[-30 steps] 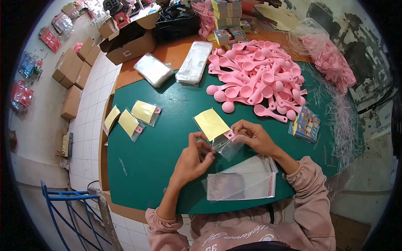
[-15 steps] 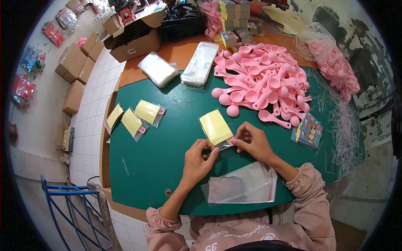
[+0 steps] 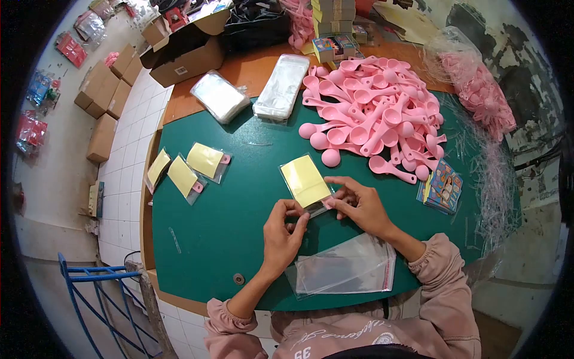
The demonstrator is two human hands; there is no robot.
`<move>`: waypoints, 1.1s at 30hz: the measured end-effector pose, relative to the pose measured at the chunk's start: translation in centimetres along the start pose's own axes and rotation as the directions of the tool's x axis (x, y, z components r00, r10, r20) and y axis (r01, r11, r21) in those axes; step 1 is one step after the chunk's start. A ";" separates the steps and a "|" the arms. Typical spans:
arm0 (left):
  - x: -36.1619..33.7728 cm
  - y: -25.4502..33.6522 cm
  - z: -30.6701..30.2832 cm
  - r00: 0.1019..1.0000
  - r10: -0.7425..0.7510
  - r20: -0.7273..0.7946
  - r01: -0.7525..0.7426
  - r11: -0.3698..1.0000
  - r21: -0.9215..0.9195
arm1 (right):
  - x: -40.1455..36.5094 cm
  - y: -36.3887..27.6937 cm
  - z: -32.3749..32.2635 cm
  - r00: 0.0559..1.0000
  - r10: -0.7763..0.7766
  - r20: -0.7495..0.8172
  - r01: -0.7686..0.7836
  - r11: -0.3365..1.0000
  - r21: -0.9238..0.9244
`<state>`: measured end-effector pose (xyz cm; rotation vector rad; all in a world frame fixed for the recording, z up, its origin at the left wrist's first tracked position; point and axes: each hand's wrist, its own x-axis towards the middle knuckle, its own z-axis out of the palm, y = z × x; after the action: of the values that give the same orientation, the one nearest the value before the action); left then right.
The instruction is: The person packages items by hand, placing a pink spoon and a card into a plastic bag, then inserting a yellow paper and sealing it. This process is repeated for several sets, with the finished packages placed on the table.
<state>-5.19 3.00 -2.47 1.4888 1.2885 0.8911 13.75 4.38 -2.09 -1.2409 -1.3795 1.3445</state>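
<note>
A clear plastic bag with a yellow card (image 3: pixel 306 181) inside is held between my two hands above the green tabletop. My left hand (image 3: pixel 283 234) pinches its lower left edge. At the lower right corner, my right hand (image 3: pixel 363 206) pinches the bag where a pink handle end (image 3: pixel 329 203) shows; the rest of that pink piece is hidden. Just below my hands lie several flat clear bags (image 3: pixel 347 266). Beyond them is a large heap of pink measuring spoons (image 3: pixel 376 113). A small stack of printed cards (image 3: pixel 442 188) sits to the right of my right hand.
Three filled bags with yellow cards (image 3: pixel 205 160) lie at left. Two stacks of clear bags (image 3: pixel 281 88) stand farther back, near an open cardboard box (image 3: pixel 185 63). Bundled cards (image 3: pixel 335 48) are at the back. A bag of pink spoons (image 3: pixel 478 90) and plastic strips line the right edge.
The view has shifted slightly. Both hands keep their pinch on the bag, and the right index finger has stretched out along the card's edge.
</note>
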 end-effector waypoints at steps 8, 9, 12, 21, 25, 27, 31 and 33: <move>0.1 0.4 0.2 0.999 0.001 -0.042 -0.004 0.999 -0.052 | -0.1 0.0 -0.3 0.999 -0.008 0.053 0.011 0.999 -0.052; 0.2 0.3 0.2 0.999 -0.006 -0.050 0.003 0.998 -0.062 | -0.1 0.0 -0.3 0.999 -0.009 0.053 0.012 0.998 -0.054; 0.5 1.1 0.0 0.991 -0.115 -0.064 0.098 0.970 -0.223 | -0.1 -0.2 -0.4 0.998 0.004 0.068 0.001 0.998 -0.068; 1.3 0.3 -0.5 0.979 -0.188 -0.077 0.158 0.942 -0.296 | -0.2 -0.7 -0.4 0.996 0.018 0.083 -0.007 0.991 -0.136; 1.3 0.2 -1.3 0.978 -0.195 -0.070 0.163 0.931 -0.325 | -0.5 -1.6 -1.7 0.992 -0.086 0.097 0.107 0.964 -0.242; 1.4 -0.7 -3.2 0.994 -0.057 -0.088 0.044 0.989 -0.141 | -1.0 -1.8 -4.1 0.955 -0.289 0.064 0.273 0.779 -0.564; 2.8 0.4 -9.6 0.961 0.023 -0.277 -0.026 1.000 -0.009 | -3.1 -2.4 -8.3 0.910 -0.399 -0.112 0.080 0.433 -0.898; 4.3 -0.7 -12.8 0.902 0.104 -0.419 -0.105 0.994 0.022 | -4.2 -1.9 -9.3 0.938 -0.312 -0.154 -0.055 0.302 -0.952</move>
<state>-16.57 9.68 0.35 1.4203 1.5229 1.3382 23.41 2.06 0.98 -1.9102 -2.0551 -0.0250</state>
